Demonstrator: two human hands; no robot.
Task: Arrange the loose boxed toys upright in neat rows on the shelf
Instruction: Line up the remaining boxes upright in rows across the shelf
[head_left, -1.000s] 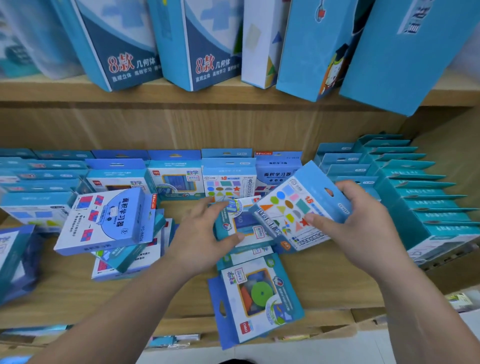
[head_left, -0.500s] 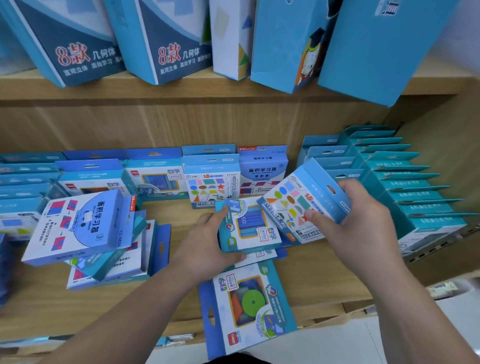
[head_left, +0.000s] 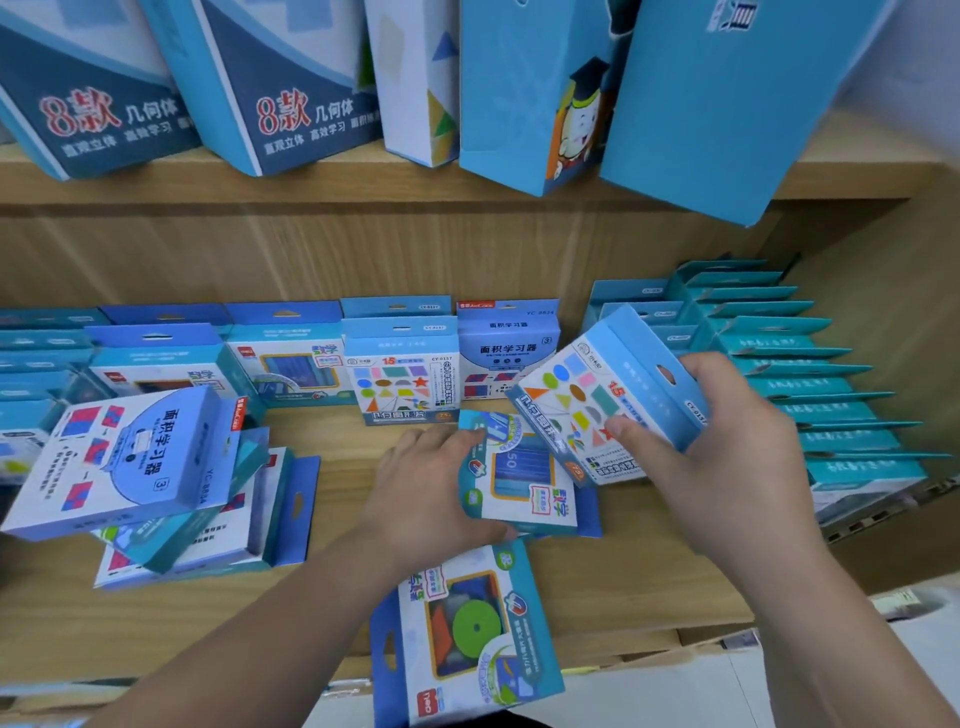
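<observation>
The wooden shelf (head_left: 639, 587) carries upright boxed toys (head_left: 399, 374) along its back, loose ones (head_left: 470, 629) lying flat in front.

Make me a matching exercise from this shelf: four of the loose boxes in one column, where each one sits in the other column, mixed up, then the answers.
Column one
1. coloured-shapes box
2. "50" box
3. green-disc box
4. red-and-blue-squares box

Column two
A. overhangs the shelf front edge
B. tops the pile on the left
C. tilted, held in the right hand
D. lying face up, gripped by the left hand

Pairs: 1-C, 2-D, 3-A, 4-B
</observation>
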